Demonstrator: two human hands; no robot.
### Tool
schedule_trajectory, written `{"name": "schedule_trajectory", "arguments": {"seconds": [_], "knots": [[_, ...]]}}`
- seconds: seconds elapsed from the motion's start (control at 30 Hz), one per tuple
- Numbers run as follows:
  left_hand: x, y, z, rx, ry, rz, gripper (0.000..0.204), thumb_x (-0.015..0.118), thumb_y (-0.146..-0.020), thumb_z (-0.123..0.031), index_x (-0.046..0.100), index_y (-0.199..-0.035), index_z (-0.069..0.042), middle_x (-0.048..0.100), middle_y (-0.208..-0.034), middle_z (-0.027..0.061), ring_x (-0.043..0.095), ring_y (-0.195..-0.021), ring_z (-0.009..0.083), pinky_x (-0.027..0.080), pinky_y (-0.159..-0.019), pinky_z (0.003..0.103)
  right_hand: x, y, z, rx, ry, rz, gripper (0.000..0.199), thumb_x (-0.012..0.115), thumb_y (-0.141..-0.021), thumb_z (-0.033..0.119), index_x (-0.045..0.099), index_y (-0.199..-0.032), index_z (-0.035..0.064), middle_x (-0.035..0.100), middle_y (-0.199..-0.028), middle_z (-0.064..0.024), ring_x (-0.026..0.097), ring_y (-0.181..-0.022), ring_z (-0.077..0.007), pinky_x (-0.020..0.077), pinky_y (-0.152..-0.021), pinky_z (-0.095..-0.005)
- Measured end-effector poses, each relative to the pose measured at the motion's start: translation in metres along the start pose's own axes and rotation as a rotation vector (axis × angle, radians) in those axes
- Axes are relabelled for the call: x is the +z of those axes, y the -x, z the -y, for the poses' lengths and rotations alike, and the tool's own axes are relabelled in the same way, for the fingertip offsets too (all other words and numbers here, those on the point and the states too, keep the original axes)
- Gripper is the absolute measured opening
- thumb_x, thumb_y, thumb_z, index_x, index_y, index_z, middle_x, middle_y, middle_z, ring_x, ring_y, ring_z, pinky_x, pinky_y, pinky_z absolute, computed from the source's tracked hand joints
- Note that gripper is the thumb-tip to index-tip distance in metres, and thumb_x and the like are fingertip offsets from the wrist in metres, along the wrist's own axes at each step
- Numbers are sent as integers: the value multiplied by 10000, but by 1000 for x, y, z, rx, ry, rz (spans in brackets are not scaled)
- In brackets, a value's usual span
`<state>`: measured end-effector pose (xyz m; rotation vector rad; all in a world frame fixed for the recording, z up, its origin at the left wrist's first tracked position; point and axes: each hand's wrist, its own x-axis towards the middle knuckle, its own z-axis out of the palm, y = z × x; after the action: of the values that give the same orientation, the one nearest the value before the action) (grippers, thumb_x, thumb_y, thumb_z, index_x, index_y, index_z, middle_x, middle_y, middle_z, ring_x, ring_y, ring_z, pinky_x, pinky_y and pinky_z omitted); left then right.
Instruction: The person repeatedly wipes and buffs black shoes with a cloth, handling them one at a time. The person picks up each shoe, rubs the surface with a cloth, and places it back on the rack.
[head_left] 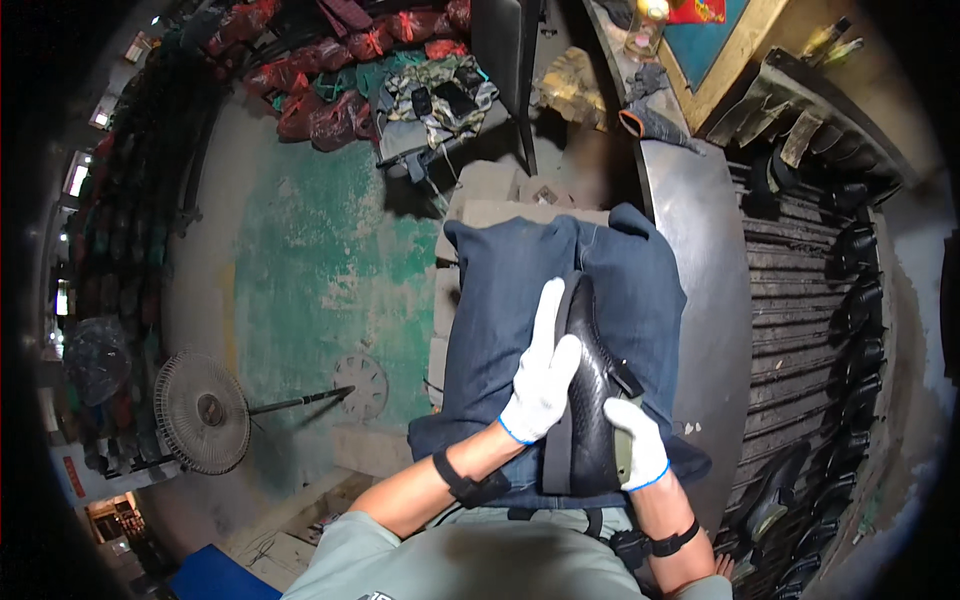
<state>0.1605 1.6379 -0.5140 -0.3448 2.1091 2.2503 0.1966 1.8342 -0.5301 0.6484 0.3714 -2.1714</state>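
Observation:
A black shoe point(592, 400) with a textured upper lies lengthwise over my lap, its thick dark sole turned to the left. My left hand point(540, 385), in a white glove, grips the sole side. Its upper fingers stretch along the sole and the thumb rests over the edge; any fingers underneath are hidden. On the other side, my right hand point(640, 443), also gloved, is closed on the shoe near its opening, with the thumb toward the upper. Most of the right fingers are hidden behind the shoe. A dark blue cloth point(510, 290) covers my legs beneath it.
To my right runs a metal bench top point(690, 270), beside a slatted rack point(790, 330) bordered by several black shoes. A fan point(203, 412) stands on the left. Ahead are a chair point(500, 70) with camouflage cloth point(440, 95) and red bags point(340, 120). A dark glove point(655, 115) lies at the bench's far end.

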Motion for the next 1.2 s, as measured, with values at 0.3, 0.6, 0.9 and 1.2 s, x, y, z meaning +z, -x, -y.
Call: {"name": "schedule_trajectory", "arguments": {"seconds": [0.3, 0.6, 0.9, 1.2], "knots": [[-26, 8, -59, -51, 147, 237, 1102, 935, -912, -170, 257, -1765, 2, 398, -1770, 164, 398, -1629, 264, 337, -1342, 423, 48, 22, -18, -532, 843, -1, 1161, 923, -813, 82, 260, -1762, -13, 538, -1657, -140, 549, -1490, -230, 435, -1266, -411], [-29, -3, -88, -55, 72, 130, 797, 863, -928, -86, 517, -1639, 15, 634, -1586, 145, 595, -1455, 234, 451, -1260, 381, 49, 21, -50, -735, 1278, -126, 1268, 928, -773, 132, 152, -1759, -59, 579, -1568, -240, 644, -1390, -332, 511, -1203, -417], [-39, 1, -77, -58, 58, 39, 807, 851, -975, -126, 470, -1664, 52, 592, -1627, 174, 558, -1496, 245, 421, -1280, 400, 44, 14, -22, -509, 1028, 19, 1231, 979, -775, 153, 256, -1745, -74, 551, -1655, -213, 564, -1498, -285, 445, -1263, -417], [-41, 3, -55, -57, 276, 201, 847, 791, -1011, -78, 352, -1722, 60, 468, -1730, 188, 486, -1571, 249, 368, -1326, 390, 38, 18, -21, -385, 614, 70, 1069, 905, -777, 54, 400, -1719, 22, 640, -1576, -126, 641, -1419, -263, 500, -1228, -434]]}}
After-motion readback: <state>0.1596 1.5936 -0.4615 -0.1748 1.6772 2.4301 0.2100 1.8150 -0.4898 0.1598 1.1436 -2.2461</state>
